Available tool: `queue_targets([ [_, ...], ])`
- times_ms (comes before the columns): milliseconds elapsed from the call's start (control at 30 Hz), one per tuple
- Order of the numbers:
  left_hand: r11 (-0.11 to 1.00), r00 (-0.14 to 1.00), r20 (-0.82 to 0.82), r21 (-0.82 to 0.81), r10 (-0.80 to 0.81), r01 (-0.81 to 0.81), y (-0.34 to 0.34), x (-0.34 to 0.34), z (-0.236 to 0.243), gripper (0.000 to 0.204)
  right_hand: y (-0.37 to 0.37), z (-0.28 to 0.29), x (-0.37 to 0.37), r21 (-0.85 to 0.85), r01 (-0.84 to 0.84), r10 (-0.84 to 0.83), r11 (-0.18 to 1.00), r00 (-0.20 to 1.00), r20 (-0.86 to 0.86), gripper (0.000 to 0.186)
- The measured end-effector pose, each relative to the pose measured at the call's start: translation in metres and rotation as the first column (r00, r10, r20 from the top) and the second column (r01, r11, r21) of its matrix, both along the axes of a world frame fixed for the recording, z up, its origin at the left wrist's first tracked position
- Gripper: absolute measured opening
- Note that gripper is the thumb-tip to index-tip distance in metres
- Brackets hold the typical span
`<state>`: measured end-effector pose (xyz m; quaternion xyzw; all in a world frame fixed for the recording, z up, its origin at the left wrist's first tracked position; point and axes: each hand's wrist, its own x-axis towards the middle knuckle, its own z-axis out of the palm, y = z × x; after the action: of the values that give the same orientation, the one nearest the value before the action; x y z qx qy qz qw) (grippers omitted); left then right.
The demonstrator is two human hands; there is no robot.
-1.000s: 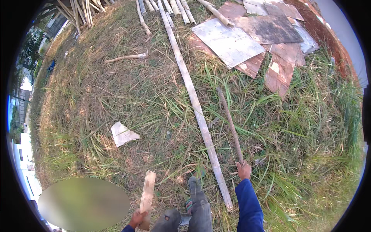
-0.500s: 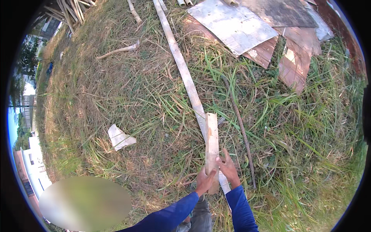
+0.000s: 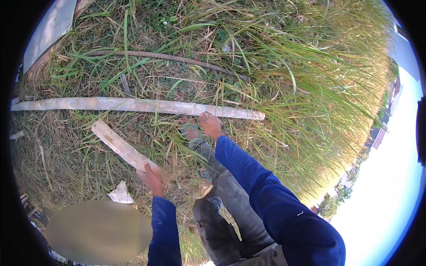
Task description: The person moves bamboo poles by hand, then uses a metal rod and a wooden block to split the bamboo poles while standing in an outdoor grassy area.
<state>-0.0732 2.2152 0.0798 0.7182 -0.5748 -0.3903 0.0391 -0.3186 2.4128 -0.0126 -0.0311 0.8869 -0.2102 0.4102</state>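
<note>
Tangled grass (image 3: pixel 319 111) covered the ground. I saw the left hand (image 3: pixel 153 179) gripping a flat, rough wooden board (image 3: pixel 120 145), near left; beyond, the right hand (image 3: pixel 211 125) met a long, jointed pole (image 3: pixel 133 105), whether gripping I couldn't tell.

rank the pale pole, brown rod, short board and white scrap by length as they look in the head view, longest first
1. Pale pole
2. Brown rod
3. Short board, partly covered by the left hand
4. White scrap

Outdoor grassy plot (image 3: pixel 84 173) — tall grass (image 3: pixel 319 97), bright sky (image 3: pixel 381 195), distant trees (image 3: pixel 335 203).
</note>
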Motion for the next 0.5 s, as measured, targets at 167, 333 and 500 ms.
queue_targets([
  [167,0.908,0.97,0.188,0.413,-0.156,0.066,-0.066,0.089,-0.042,0.048,0.17,-0.028,0.01,0.252,0.032,0.019,0.967,0.98,-0.196,0.032],
  [333,0.759,0.692,0.38,0.524,-0.614,0.386,-0.096,0.113,-0.093,0.059,0.254,-0.054,-0.034,0.326,-0.115,0.149,0.938,0.985,-0.082,0.035],
  [500,0.758,0.634,0.448,0.176,-0.63,0.629,-0.027,0.093,-0.058,0.061,0.186,-0.018,-0.09,-0.044,-0.006,-0.014,0.999,0.9,-0.435,0.029],
])
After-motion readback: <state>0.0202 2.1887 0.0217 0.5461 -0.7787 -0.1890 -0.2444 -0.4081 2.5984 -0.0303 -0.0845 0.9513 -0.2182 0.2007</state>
